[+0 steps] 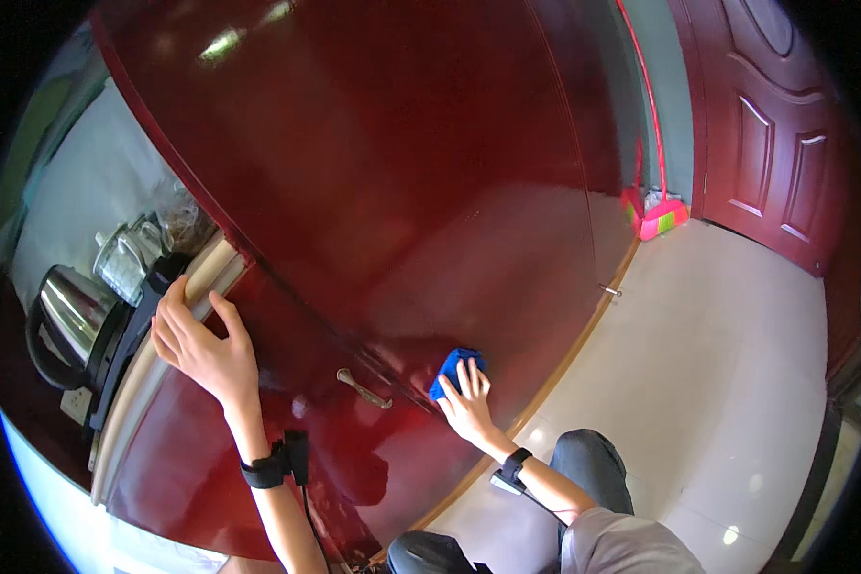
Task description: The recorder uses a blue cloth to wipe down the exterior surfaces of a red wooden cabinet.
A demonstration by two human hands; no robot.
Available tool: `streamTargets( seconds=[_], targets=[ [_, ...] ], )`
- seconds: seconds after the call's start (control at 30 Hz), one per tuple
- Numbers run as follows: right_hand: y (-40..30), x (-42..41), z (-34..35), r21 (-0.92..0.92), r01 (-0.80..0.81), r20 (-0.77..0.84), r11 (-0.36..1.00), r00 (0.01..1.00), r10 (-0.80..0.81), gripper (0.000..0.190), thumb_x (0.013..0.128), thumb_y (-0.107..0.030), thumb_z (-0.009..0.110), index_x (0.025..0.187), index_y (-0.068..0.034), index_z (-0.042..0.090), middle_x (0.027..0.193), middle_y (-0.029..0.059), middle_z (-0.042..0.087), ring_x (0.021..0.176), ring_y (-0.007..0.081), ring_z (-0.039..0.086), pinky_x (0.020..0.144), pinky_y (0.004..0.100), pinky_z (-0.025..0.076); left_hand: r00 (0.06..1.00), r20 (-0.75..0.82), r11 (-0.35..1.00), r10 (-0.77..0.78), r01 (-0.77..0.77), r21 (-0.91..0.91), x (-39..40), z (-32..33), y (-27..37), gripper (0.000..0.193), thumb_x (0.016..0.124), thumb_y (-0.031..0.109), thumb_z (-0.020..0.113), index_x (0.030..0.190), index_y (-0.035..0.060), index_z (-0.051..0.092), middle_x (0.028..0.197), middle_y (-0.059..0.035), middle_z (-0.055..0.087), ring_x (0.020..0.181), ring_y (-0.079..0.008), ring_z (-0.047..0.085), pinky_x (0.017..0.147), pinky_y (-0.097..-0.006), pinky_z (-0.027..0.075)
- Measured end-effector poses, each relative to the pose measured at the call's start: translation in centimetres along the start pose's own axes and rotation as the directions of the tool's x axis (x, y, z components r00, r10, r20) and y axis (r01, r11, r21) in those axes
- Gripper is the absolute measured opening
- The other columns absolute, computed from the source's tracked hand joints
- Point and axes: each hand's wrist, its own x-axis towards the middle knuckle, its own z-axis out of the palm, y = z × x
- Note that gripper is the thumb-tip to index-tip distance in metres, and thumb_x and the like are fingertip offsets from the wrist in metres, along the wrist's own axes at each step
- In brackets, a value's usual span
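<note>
A folded blue cloth [453, 367] lies under the fingers of my right hand [468, 409], flat against the low part of a glossy dark-red cabinet panel [430, 179]. My left hand [212, 351] has its fingers spread at the pale edge of a countertop [140, 377]; I cannot tell whether the fingertips rest on it. No object is in that hand. Below and between my hands, a metal handle [364, 389] is fixed to a dark-red cabinet door [330, 445]. Both wrists wear black straps with small devices and cables.
A steel electric kettle [79, 308] and a clear glass jug [125, 258] stand on the counter side at left. A pink broom [664, 215] leans in the corner beside a dark-red door [768, 143]. Pale floor tiles [696, 373] border the cabinet; my knees are below.
</note>
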Motion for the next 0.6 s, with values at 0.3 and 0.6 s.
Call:
streamTargets(
  seconds=[0.3,0.6],
  targets=[
    [-7.7,12.3,-4.7,0.196,0.052,-0.085,0.979,0.996,-0.036,0.053,0.09,-0.023,0.049,0.14,-0.017,0.033,0.149,0.0172,0.016,0.136,0.039,0.014,0.099,0.0497,0.013,1.0,-0.021,1.0,0.024,-0.024,-0.008,0.3,0.1,0.0,0.03,0.083,0.016,0.055,0.111,0.0045,0.051,0.104,-0.0076,0.055,0.104,-0.026,0.049,0.1,-0.0409,0.027],
    [-14.7,25.7,-11.0,0.232,0.367,-0.292,0.901,0.91,-0.295,0.057,0.084,-0.017,0.056,0.138,-0.019,0.037,0.148,0.0113,0.023,0.135,0.035,0.02,0.097,0.0501,0.017,1.0,-0.029,1.0,-0.003,0.003,0.02,0.8,0.2,0.1,0.029,0.084,0.018,0.055,0.111,0.0055,0.053,0.105,-0.0071,0.057,0.105,-0.0253,0.049,0.1,-0.0414,0.026]
  ],
)
